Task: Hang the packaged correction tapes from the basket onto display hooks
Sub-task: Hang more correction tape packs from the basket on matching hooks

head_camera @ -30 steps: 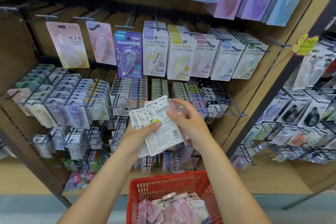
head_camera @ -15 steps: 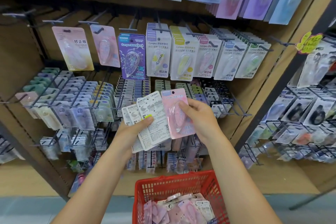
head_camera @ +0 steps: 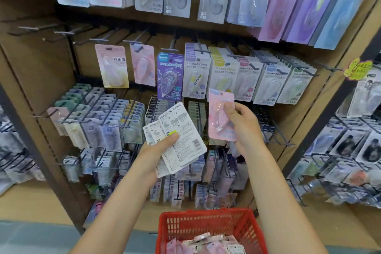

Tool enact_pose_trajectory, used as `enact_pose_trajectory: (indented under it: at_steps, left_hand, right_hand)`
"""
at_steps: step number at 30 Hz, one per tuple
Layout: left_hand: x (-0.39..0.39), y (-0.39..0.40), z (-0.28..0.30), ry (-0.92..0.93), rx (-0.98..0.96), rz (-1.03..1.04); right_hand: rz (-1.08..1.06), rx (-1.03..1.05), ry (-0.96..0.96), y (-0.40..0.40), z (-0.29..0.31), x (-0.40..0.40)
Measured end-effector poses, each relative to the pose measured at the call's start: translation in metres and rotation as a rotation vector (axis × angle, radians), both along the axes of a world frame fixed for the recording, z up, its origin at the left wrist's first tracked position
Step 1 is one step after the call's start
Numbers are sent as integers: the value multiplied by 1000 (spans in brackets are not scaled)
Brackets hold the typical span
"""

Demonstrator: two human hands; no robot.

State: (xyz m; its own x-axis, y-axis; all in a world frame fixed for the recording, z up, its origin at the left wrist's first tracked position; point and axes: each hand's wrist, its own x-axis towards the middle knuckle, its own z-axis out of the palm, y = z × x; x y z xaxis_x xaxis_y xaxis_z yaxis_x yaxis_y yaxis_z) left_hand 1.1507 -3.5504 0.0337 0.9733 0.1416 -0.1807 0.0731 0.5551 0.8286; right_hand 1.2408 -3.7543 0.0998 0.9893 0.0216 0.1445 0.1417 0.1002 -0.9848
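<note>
Right hand (head_camera: 243,128) pinches one pink pack (head_camera: 221,116), unhung; left hand (head_camera: 158,150) grips a fanned stack (head_camera: 181,136) (backs up). Basket (head_camera: 206,225) below holds more.

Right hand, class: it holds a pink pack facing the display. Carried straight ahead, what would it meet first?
Probably the white Campus packs hanging just above the pink pack in the right hand; depth is unclear.

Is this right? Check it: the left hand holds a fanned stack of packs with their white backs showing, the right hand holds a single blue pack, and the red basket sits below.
One detail is off: the single pack in the right hand is pink, not blue, as the head view shows. The left hand does hold the fanned stack, white backs showing, and the red basket sits below.
</note>
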Motion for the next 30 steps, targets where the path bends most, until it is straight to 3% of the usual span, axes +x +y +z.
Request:
enact_pose_trajectory:
  at_steps: [16,30]
  left_hand:
    - [2,29,38,-53,30,130]
    - [-20,154,37,-91,6,200]
  right_hand:
    - [293,9,-27,53,6,-8]
    - [164,-182,-148,186,22,13]
